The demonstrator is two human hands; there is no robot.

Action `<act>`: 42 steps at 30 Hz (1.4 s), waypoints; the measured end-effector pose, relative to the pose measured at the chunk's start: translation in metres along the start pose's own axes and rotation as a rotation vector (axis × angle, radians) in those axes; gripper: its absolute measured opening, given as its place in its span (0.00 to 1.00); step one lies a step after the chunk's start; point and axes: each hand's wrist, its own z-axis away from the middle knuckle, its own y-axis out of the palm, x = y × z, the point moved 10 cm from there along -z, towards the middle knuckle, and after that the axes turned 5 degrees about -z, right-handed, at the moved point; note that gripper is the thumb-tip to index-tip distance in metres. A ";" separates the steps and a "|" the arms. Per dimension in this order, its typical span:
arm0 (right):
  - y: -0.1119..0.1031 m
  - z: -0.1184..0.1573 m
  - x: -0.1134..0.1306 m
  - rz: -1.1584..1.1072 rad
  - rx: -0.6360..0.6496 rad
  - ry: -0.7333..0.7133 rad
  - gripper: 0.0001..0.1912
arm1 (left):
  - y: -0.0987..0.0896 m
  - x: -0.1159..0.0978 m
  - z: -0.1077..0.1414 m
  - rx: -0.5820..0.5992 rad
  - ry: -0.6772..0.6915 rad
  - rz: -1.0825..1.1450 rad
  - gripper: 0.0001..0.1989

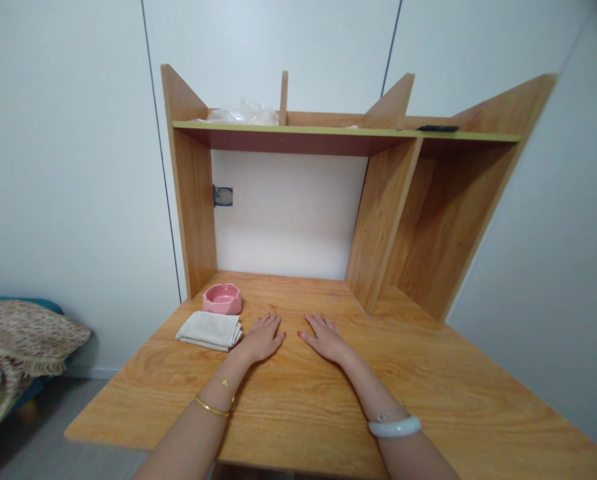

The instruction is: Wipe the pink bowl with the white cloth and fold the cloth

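My left hand [264, 337] lies palm down on the wooden desk [298, 413], fingers stretched out and holding nothing. Just left of it is a folded light grey cloth [209, 330], close to the wrist. Behind the cloth stands a pink ashtray [222, 299] with faceted sides and notches in its rim; its inside looks bare. My right hand [324, 338] also rests flat on the desktop, fingers apart, with a short stretch of wood between the two thumbs.
A wooden shelf unit [393, 220] rises from the desk's back. On its upper shelf lie a crumpled clear plastic bag [245, 113] and a flat black object [438, 128]. An open socket box [223, 196] shows in the wall. A patterned blanket [23, 340] drapes a bed at left.
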 end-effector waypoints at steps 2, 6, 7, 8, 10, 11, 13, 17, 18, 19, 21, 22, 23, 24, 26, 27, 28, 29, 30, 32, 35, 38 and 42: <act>0.000 0.001 0.001 -0.008 0.004 -0.008 0.34 | 0.001 0.001 0.000 0.010 -0.009 -0.008 0.29; 0.001 0.002 0.001 -0.014 0.024 -0.006 0.34 | 0.004 0.003 -0.001 0.038 -0.019 -0.036 0.29; 0.001 0.002 0.001 -0.014 0.027 -0.001 0.34 | 0.005 0.003 -0.001 0.051 -0.021 -0.049 0.30; 0.001 0.002 0.000 -0.015 0.031 0.002 0.35 | 0.006 0.003 -0.002 0.063 -0.021 -0.062 0.30; 0.002 0.001 0.000 -0.022 0.035 0.006 0.35 | 0.007 0.004 -0.002 0.077 -0.022 -0.083 0.30; 0.002 0.001 0.000 -0.029 0.034 0.006 0.35 | 0.007 0.004 -0.002 0.080 -0.022 -0.089 0.30; 0.002 0.001 0.000 -0.048 0.024 0.011 0.36 | 0.007 0.004 -0.002 0.085 -0.022 -0.094 0.31; -0.001 0.001 0.000 -0.079 -0.005 0.021 0.38 | 0.007 0.004 -0.002 0.095 -0.028 -0.100 0.31; -0.001 0.002 0.000 -0.083 -0.007 0.019 0.38 | 0.007 0.004 -0.002 0.095 -0.029 -0.102 0.31; -0.001 0.002 0.000 -0.086 -0.007 0.017 0.38 | 0.007 0.004 -0.002 0.096 -0.029 -0.105 0.31; -0.001 0.002 0.000 -0.087 -0.004 0.014 0.38 | 0.008 0.004 -0.002 0.099 -0.029 -0.108 0.31; -0.001 0.002 0.000 -0.087 -0.003 0.012 0.38 | 0.008 0.004 -0.002 0.101 -0.029 -0.109 0.31; -0.001 0.002 0.000 -0.087 -0.002 0.011 0.38 | 0.008 0.004 -0.002 0.101 -0.029 -0.110 0.31; 0.000 0.002 0.000 -0.086 -0.001 0.011 0.38 | 0.008 0.005 -0.002 0.101 -0.028 -0.111 0.31; 0.000 0.002 0.000 -0.086 -0.001 0.013 0.38 | 0.008 0.005 -0.002 0.098 -0.026 -0.111 0.31; 0.000 0.002 0.000 -0.086 -0.003 0.014 0.38 | 0.008 0.005 -0.002 0.097 -0.024 -0.109 0.31; -0.001 0.002 0.000 -0.086 -0.005 0.016 0.38 | 0.008 0.005 -0.002 0.096 -0.022 -0.106 0.31; -0.001 0.002 0.000 -0.086 -0.007 0.017 0.38 | 0.008 0.005 -0.002 0.096 -0.020 -0.103 0.31; -0.001 0.002 0.000 -0.086 -0.009 0.018 0.38 | 0.008 0.005 -0.002 0.095 -0.018 -0.102 0.31; -0.001 0.003 0.001 -0.085 -0.012 0.016 0.38 | 0.008 0.005 -0.002 0.098 -0.016 -0.104 0.31; -0.002 0.003 0.002 -0.083 -0.016 0.012 0.38 | 0.009 0.005 -0.002 0.105 -0.019 -0.111 0.31; -0.002 0.002 0.001 -0.080 -0.014 0.008 0.38 | 0.009 0.005 -0.002 0.100 -0.024 -0.110 0.30; -0.001 0.001 0.000 -0.077 -0.011 0.006 0.38 | 0.008 0.005 -0.001 0.092 -0.023 -0.099 0.30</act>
